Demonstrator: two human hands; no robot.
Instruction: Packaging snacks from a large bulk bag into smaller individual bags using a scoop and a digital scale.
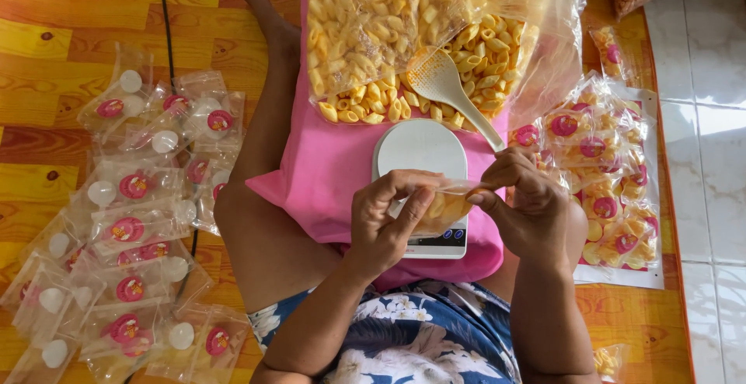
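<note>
We hold a small clear plastic packet of yellow shell-shaped snacks [444,205] between both hands, just above the white digital kitchen scale [420,151] that rests on a pink cloth [326,166] over our lap. Our left hand [385,225] pinches its left edge with thumb and fingers; our right hand [528,201] grips the right edge, fingers clenched on the film. We judge the packet light, soft and crinkly, its contents brittle, so the edges of the film are the place to hold. Far from us lies a big open clear bag of the same snacks [420,34] with a white plastic scoop [451,92]. Empty labelled packets [132,221] spread on the floor at left, filled ones [602,182] at right.
</note>
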